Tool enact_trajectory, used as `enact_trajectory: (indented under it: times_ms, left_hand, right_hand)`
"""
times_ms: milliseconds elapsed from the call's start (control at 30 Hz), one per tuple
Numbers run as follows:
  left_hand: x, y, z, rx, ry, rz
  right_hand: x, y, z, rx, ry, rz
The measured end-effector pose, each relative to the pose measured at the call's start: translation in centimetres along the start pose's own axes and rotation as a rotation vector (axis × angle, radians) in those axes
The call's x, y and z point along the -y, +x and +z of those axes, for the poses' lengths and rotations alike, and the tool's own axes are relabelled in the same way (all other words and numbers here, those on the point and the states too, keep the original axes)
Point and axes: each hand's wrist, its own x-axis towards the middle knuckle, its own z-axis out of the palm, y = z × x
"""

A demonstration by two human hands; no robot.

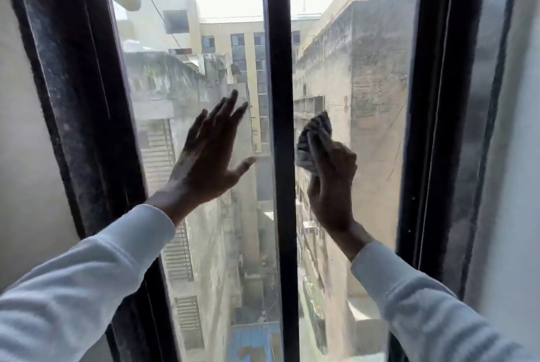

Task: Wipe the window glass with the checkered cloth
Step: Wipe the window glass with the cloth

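Note:
A window with a black frame fills the view, split by a black centre bar (280, 98) into a left pane (187, 54) and a right pane (371, 69). My left hand (209, 154) lies flat on the left pane, fingers spread, holding nothing. My right hand (330, 180) is closed around the bunched checkered cloth (314, 139), which presses against the right pane just right of the centre bar. Both arms wear white sleeves.
The dusty black outer frame (79, 98) stands on the left, with a second frame post (438, 98) on the right. White walls flank the window. Through the glass I see grey buildings and a narrow alley far below.

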Motion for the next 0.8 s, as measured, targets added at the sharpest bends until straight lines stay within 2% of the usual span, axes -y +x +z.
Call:
enact_trajectory:
  times_ms: [67,133,167,233,267,300,333,367,433,467,500,533,600,633,667,700,767,800]
  left_hand:
    - [-3.1,1.0,1.4,0.073,0.062,0.103]
    - [-5.2,1.4,3.0,0.148,0.142,0.124]
    - [-5.8,1.5,3.7,0.191,0.184,0.113]
    - [-6.3,1.5,4.6,0.262,0.268,0.085]
    - [-6.3,1.5,4.9,0.267,0.303,0.078]
    - [-6.3,1.4,5.2,0.257,0.334,0.075]
    - [-6.3,1.4,5.4,0.239,0.356,0.076]
    - [-6.4,1.3,5.5,0.219,0.372,0.075]
    - [-6.5,1.1,5.6,0.201,0.38,0.067]
    - [-6.5,1.1,5.7,0.204,0.378,0.059]
    - [-6.5,1.1,5.7,0.21,0.378,0.052]
    - [-6.6,1.2,5.7,0.221,0.38,0.049]
    - [-6.7,1.3,5.7,0.236,0.392,0.054]
    - [-6.8,1.3,5.6,0.238,0.395,0.053]
    - [-6.8,1.2,5.5,0.233,0.393,0.046]
    - [-6.8,1.1,5.5,0.223,0.395,0.038]
    - [-6.9,1.1,5.5,0.214,0.397,0.034]
    - [-7.0,1.1,5.5,0.219,0.396,0.034]
  right_hand:
    - [-4.5,1.2,-0.7,0.082,-0.138,0.139]
    - [-6.3,-1.9,0.2,0.307,-0.217,0.197]
    - [-6.8,-4.5,1.2,0.415,-0.273,0.089]
    - [-8.6,-6.3,2.0,0.521,-0.37,-0.334]
    - [-9.8,-4.8,2.0,0.493,-0.36,-0.499]
    - [-11.1,-2.8,2.0,0.436,-0.342,-0.58]
    - [-11.9,-1.0,1.9,0.368,-0.345,-0.535]
    - [-12.1,-0.1,1.7,0.297,-0.371,-0.381]
    - [-10.3,-2.4,1.6,0.203,-0.368,0.046]
    - [-9.1,-5.4,2.2,0.234,-0.325,0.137]
    - [-7.8,-8.7,2.7,0.313,-0.304,0.072]
    - [-7.2,-10.6,2.9,0.402,-0.292,-0.106]
    - [-9.1,-9.2,2.7,0.45,-0.276,-0.452]
    - [-10.0,-7.0,2.4,0.456,-0.31,-0.529]
    - [-10.9,-5.4,2.2,0.416,-0.323,-0.472]
    - [-11.7,-4.8,1.9,0.344,-0.336,-0.301]
    - [-10.2,-5.9,0.8,0.213,-0.308,0.187]
    - [-8.9,-8.2,0.9,0.209,-0.269,0.288]
